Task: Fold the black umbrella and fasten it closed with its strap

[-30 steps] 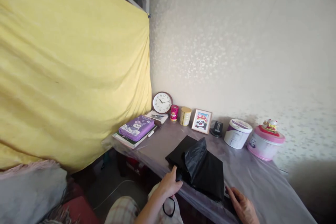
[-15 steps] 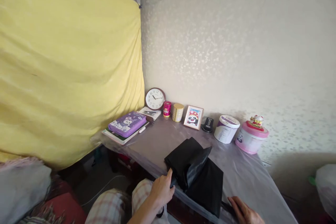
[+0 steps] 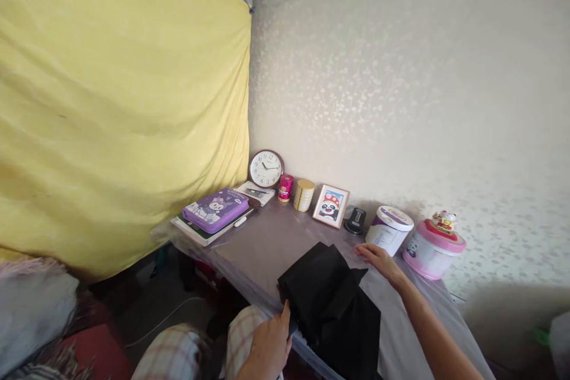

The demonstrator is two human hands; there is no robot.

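Note:
A black umbrella [image 3: 329, 291], its canopy loose and folded in flaps, lies across the front of the table. My left hand [image 3: 269, 344] is closed at its near left side, around what looks like a dark handle, mostly hidden by the fingers. One finger lies along the black fabric. Beyond the right edge of the canopy, my right hand [image 3: 376, 256] hovers over the table with its fingers stretched out and nothing in them. It is near a raised flap of the fabric and in front of a white and purple tub [image 3: 389, 230].
Along the wall stand a clock [image 3: 266, 168], a pink can [image 3: 285, 188], a yellow-lidded jar [image 3: 304, 195], a panda picture frame [image 3: 331, 206], a small black device [image 3: 355, 221] and a pink tub [image 3: 433, 252] topped by a figurine. A purple case [image 3: 216, 210] lies at left.
My right hand has let go of the black strip at the umbrella's lower right and moved up and away, past the flap. My left hand keeps its hold.

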